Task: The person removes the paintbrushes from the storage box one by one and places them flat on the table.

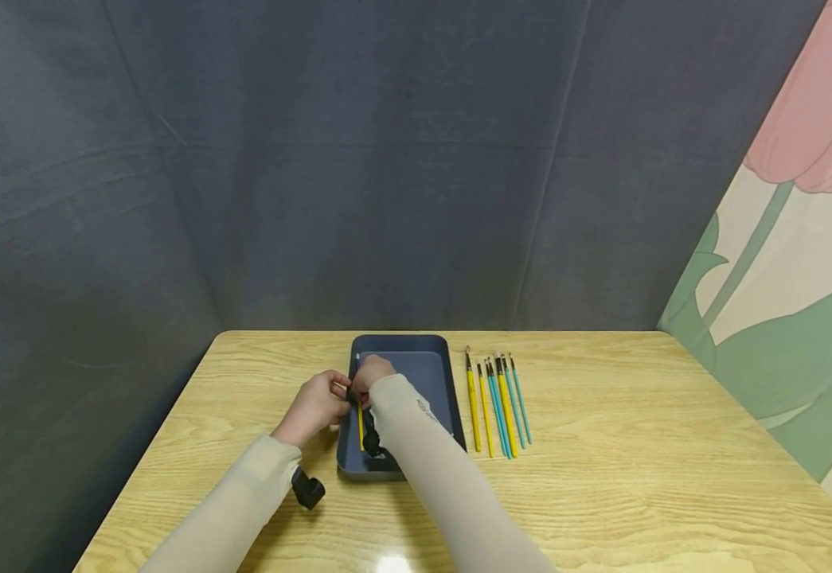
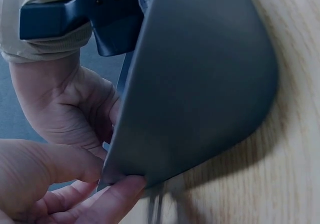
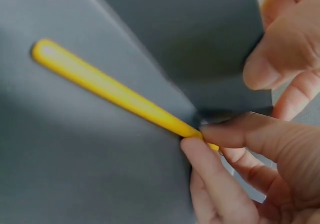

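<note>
A dark grey rectangular tray (image 1: pixel 401 342) lies on the table, its left wall between the two hands. My left hand (image 1: pixel 318 406) pinches that wall's rim, the thumb (image 3: pixel 262 76) on the inner side and fingers outside. Inside the tray, my right hand (image 1: pixel 371 376) holds a yellow-handled paintbrush (image 3: pixel 115 91) between thumb and fingers, near the thin end of its handle. The handle lies along the tray's left side with its rounded end toward me. The right hand covers part of the brush in the head view.
Right of the tray, several paintbrushes with yellow handles (image 1: pixel 473 406) and turquoise handles (image 1: pixel 519 406) lie side by side on the wooden table (image 1: pixel 638 446). A dark curtain (image 1: pixel 387 175) hangs behind the table. Black wrist cameras (image 1: pixel 308 488) stick out under the sleeves.
</note>
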`<state>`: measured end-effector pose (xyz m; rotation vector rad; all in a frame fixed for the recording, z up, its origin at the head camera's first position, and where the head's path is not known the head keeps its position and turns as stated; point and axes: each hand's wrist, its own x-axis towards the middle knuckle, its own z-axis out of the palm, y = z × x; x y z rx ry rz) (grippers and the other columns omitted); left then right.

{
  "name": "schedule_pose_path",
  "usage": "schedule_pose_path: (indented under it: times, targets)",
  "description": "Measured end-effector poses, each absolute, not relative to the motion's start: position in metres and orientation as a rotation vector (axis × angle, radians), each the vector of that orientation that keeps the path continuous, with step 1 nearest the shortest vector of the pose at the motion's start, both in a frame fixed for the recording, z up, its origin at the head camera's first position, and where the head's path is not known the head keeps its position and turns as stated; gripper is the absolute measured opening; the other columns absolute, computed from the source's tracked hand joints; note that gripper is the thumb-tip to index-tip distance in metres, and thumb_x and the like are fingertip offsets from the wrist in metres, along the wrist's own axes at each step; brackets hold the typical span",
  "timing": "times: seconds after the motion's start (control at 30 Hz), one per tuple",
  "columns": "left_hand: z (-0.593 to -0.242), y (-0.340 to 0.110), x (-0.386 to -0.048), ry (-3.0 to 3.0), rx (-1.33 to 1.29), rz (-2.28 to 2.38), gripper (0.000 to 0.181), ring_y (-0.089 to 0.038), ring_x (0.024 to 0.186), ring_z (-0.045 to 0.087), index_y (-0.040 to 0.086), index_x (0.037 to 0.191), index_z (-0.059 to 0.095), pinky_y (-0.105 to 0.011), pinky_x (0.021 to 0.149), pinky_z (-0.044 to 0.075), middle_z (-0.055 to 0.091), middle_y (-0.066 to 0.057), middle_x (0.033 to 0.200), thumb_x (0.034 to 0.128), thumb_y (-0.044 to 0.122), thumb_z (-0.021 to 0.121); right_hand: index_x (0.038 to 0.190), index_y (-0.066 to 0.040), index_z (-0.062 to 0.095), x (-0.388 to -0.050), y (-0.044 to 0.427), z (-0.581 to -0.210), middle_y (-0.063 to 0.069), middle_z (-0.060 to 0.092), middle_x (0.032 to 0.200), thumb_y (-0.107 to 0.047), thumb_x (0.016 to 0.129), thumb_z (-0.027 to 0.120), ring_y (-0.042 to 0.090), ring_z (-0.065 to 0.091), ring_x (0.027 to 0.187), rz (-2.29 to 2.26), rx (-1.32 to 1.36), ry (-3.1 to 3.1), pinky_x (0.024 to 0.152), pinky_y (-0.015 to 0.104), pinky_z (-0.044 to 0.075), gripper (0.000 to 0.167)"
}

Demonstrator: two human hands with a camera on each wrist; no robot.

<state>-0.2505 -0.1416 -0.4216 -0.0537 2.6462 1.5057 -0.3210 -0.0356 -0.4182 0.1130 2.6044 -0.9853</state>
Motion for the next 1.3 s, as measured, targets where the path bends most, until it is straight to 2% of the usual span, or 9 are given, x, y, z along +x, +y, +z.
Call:
schedule_pose_path:
  times: [0.5,0.7,0.87,0.97,1.03,1.2,1.3]
  targets:
    - [-0.42,-0.143,-0.251,2.648,-0.054,1.506,0.041,-0.02,0.073,0.061,-0.003,0.116,0.058,-0.03,0.058,0.057,0.06,-0.017,0.098,0.0765,-0.012,0.061,0.06,0.001,0.061,-0.322,-0.036,-0.418,0.008,0.057,0.051,0.007,0.072,0.073,0.013,0.054,0.04,-1.01,0.126,2.599,0.039,0.022,0.049,0.018]
    - [-0.422,-0.146,-0.252,2.644,-0.08,1.519,0.04,-0.021,0.074,0.061,-0.003,0.116,0.058,-0.03,0.059,0.057,0.059,-0.017,0.098,0.0767,-0.012,0.061,0.06,0.002,0.059,-0.33,-0.036,-0.422,0.008,0.055,0.049,0.01,0.071,0.07,0.015,0.055,0.039,-1.068,0.121,2.533,0.043,0.024,0.052,0.018]
    - [-0.421,-0.148,-0.251,2.654,-0.088,1.504,0.041,-0.021,0.075,0.061,-0.004,0.117,0.057,-0.031,0.06,0.057,0.059,-0.018,0.1,0.0767,-0.011,0.061,0.063,-0.002,0.057,-0.334,-0.028,-0.423,0.006,0.055,0.054,0.01,0.074,0.068,0.014,0.055,0.042,-1.137,0.107,2.472,0.047,0.023,0.054,0.019]
    - [-0.42,-0.148,-0.251,2.661,-0.097,1.488,0.043,-0.02,0.073,0.061,-0.004,0.118,0.058,-0.031,0.06,0.057,0.059,-0.017,0.1,0.0762,-0.01,0.062,0.072,-0.001,0.061,-0.332,-0.019,-0.415,0.005,0.055,0.06,0.013,0.075,0.065,0.014,0.055,0.049,-1.243,0.087,2.398,0.052,0.025,0.056,0.015]
    - [-0.42,-0.148,-0.252,2.667,-0.099,1.485,0.043,-0.019,0.072,0.06,-0.003,0.118,0.058,-0.031,0.059,0.057,0.06,-0.017,0.099,0.0754,-0.01,0.061,0.084,0.003,0.065,-0.33,-0.01,-0.406,0.005,0.056,0.065,0.014,0.077,0.064,0.015,0.056,0.055,-1.312,0.058,2.335,0.058,0.027,0.058,0.013]
    - [-0.42,-0.146,-0.252,2.675,-0.082,1.493,0.042,-0.019,0.07,0.059,-0.004,0.116,0.058,-0.03,0.057,0.056,0.06,-0.018,0.099,0.0746,-0.011,0.06,0.114,0.007,0.063,-0.328,0.02,-0.389,0.007,0.059,0.077,0.006,0.085,0.064,0.015,0.059,0.067,-1.381,-0.071,2.221,0.074,0.033,0.059,0.029]
    - [-0.421,-0.144,-0.25,2.67,-0.065,1.497,0.042,-0.019,0.069,0.059,-0.005,0.116,0.058,-0.03,0.056,0.055,0.059,-0.018,0.099,0.0747,-0.011,0.06,0.117,0.006,0.061,-0.327,0.043,-0.382,0.01,0.063,0.087,0.004,0.086,0.061,0.014,0.06,0.07,-1.403,-0.146,2.189,0.081,0.036,0.058,0.031]
